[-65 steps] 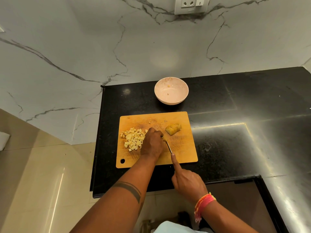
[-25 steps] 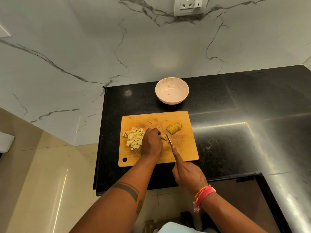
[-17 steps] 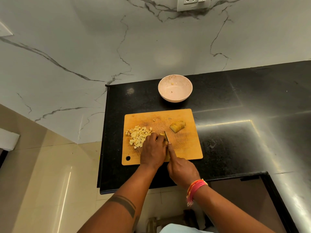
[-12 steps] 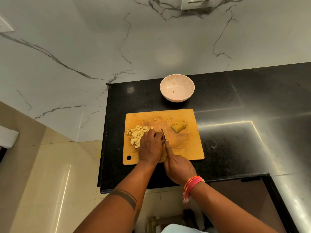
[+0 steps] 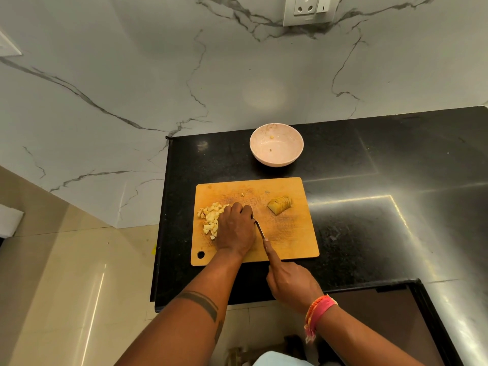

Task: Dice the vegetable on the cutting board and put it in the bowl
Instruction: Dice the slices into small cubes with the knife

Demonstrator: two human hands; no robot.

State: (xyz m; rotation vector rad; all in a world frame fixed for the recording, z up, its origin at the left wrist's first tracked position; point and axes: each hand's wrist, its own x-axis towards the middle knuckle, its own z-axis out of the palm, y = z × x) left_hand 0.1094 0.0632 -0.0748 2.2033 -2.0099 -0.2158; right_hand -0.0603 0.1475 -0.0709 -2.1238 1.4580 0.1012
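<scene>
A wooden cutting board (image 5: 290, 239) lies on the black counter. My left hand (image 5: 236, 231) rests on the board with its fingers curled down over vegetable pieces that it mostly hides. Left of it lies a pile of pale diced vegetable (image 5: 211, 217). My right hand (image 5: 287, 281) grips a small knife (image 5: 260, 229), index finger along the spine, with the blade right beside my left fingers. A sliced, uncut vegetable chunk (image 5: 280, 205) sits at the board's far right. The pink bowl (image 5: 276, 128) stands behind the board and holds only a few scraps.
The black counter (image 5: 369, 207) stretches to the right and ends at a near edge just below the board. Its left edge drops to a tiled floor (image 5: 66, 286). A marble wall with a socket (image 5: 307, 9) rises behind the bowl.
My right hand has drawn the knife back toward me along my left fingers. My left hand has shifted left toward the diced pile. The small pieces seen by its fingertips earlier are now covered.
</scene>
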